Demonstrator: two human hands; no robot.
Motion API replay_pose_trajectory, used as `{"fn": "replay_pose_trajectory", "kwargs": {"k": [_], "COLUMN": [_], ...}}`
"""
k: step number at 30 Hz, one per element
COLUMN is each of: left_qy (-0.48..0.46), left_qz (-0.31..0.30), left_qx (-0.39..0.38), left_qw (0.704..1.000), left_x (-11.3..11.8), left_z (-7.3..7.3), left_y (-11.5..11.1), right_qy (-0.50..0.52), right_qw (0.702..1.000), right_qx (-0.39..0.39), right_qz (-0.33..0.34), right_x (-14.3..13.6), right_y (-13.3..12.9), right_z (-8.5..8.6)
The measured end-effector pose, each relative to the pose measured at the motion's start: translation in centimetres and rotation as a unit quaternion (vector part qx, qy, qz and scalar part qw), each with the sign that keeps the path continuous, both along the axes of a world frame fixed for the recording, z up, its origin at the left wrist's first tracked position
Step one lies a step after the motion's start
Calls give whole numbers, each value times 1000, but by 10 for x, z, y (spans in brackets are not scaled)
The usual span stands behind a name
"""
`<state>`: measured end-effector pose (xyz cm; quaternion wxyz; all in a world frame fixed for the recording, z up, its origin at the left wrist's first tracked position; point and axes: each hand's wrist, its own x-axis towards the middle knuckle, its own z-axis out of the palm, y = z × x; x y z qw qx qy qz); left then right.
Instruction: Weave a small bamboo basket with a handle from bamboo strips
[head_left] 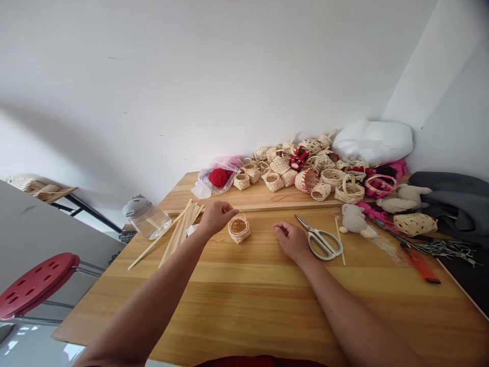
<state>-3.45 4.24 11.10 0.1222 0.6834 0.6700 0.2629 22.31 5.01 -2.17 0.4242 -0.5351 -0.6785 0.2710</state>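
A small woven basket point(240, 235) of pale strips, with a thin handle arching over its mouth, is upright at the middle of the wooden table. My left hand point(217, 218) pinches the handle at its top from the left. To the right, apart from the basket, my right hand point(292, 240) rests near the tabletop with its fingers curled in; nothing shows in them. Beside that hand lie scissors point(324, 245) with pale handles, blades pointing to the far left. A bundle of flat pale strips point(179, 232) lies to the left of my left hand.
Several woven baskets point(280, 165) are heaped along the back, beside bagged red yarn point(219, 178) and a white bundle point(374, 141). A clear bottle point(147, 219) stands at left. Right are a crocheted grey toy point(353, 219), an orange-red tool point(422, 265) and dark cloth point(451, 201).
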Motion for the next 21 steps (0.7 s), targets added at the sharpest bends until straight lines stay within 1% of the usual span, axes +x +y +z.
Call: {"fn": "replay_pose_trajectory", "kwargs": {"k": [3,6,10,11,14,17,21], "left_qy": [50,111,124,123,129,127,121], "left_qz": [-1,-29,-47,-50,-61,-57,-72], "left_qx": [33,74,128,128,98,90,86], "left_qw": [998,991,983,983,985,986,986], "left_x": [2,3,3,2,1,2,4], "left_z": [1,1,2,2,3,12,32], "left_y": [2,4,6,7,13,23,34], "right_qy": [1,2,5,5,5,6,5], "right_qw": [1000,1000,1000,1000,1000,1000,999], "right_qx": [-4,-9,-12,-14,-20,-27,-36], "right_qz": [2,1,1,1,0,3,4], "right_x": [0,0,0,0,0,1,1], "right_y": [0,-1,-1,-1,-1,0,1], "right_z": [1,1,0,0,-1,-1,-2]}}
